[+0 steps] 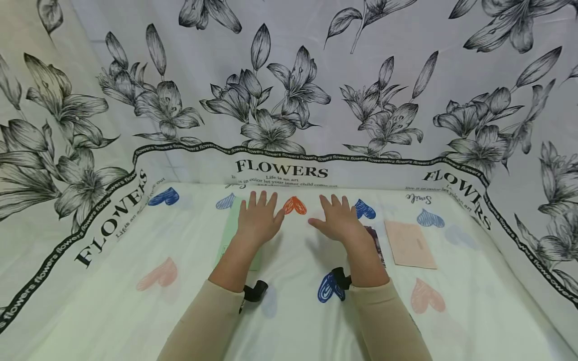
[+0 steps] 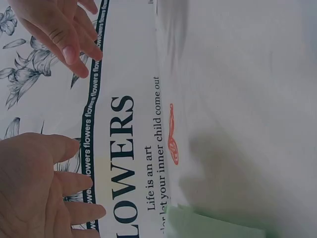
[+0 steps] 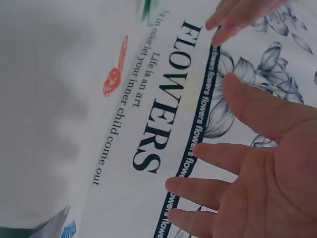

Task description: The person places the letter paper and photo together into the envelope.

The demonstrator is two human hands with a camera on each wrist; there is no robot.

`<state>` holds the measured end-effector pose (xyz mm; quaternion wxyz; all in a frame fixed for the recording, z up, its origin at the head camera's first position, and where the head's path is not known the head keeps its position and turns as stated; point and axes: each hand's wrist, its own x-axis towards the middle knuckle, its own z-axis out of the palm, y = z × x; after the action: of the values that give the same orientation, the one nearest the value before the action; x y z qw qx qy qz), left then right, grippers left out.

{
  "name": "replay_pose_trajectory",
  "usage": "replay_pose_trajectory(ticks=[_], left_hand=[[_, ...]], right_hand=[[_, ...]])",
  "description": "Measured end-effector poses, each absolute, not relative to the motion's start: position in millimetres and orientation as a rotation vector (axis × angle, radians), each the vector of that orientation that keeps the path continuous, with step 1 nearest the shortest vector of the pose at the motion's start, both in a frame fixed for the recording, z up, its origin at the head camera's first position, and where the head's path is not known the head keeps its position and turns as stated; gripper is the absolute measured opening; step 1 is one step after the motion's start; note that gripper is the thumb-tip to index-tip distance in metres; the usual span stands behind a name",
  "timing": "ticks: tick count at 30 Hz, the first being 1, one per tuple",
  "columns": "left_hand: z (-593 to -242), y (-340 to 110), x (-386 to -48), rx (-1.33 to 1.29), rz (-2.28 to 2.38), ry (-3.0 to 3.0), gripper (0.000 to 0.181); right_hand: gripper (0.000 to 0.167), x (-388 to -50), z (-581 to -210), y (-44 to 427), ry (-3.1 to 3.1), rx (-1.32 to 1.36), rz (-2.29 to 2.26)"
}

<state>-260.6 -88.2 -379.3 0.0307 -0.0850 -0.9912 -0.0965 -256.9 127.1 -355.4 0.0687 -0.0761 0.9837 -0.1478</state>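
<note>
In the head view, my left hand (image 1: 258,219) is held over the cloth, fingers spread and grasping nothing. Below it lies a flat pale green sheet (image 1: 231,220), partly covered by the hand and forearm. My right hand (image 1: 337,219) is likewise spread, with its thumb toward the left hand. A dark patterned flat item (image 1: 378,246) lies mostly hidden behind the right forearm. Further right is a flat peach-coloured sheet (image 1: 410,244). Both wrist views show the hands apart from each other, bare-palmed. The left wrist view catches an edge of the green sheet (image 2: 213,227).
White cloth (image 1: 293,321) printed with hearts covers the surface. Behind it and at both sides, floral fabric (image 1: 289,100) rises like a wall. A small black device (image 1: 256,291) sits at the left wrist, another (image 1: 341,279) at the right wrist.
</note>
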Motion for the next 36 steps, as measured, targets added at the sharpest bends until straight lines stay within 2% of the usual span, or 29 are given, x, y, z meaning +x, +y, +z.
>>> replay_pose_trajectory(ticks=[15, 25, 32, 36], left_hand=[[-392.3, -96.9, -269.5, -0.148, -0.279, -3.114, 0.073], [-404.8, -113.3, -274.9, 0.066, -0.396, -3.205, 0.077], [-410.3, -120.5, -275.4, 0.172, -0.542, -3.237, 0.083], [-407.5, -121.7, -272.8, 0.261, -0.552, -3.259, 0.088]], right_hand=[[0.082, -264.3, -362.3, 146.0, 2.888, -0.219, -0.465], [0.081, -266.1, -368.4, 174.5, 2.739, -0.038, -0.643], [0.056, -267.7, -372.6, 196.1, 2.722, -0.052, -0.599], [0.051, -268.7, -375.5, 203.2, 2.697, 0.007, -0.634]])
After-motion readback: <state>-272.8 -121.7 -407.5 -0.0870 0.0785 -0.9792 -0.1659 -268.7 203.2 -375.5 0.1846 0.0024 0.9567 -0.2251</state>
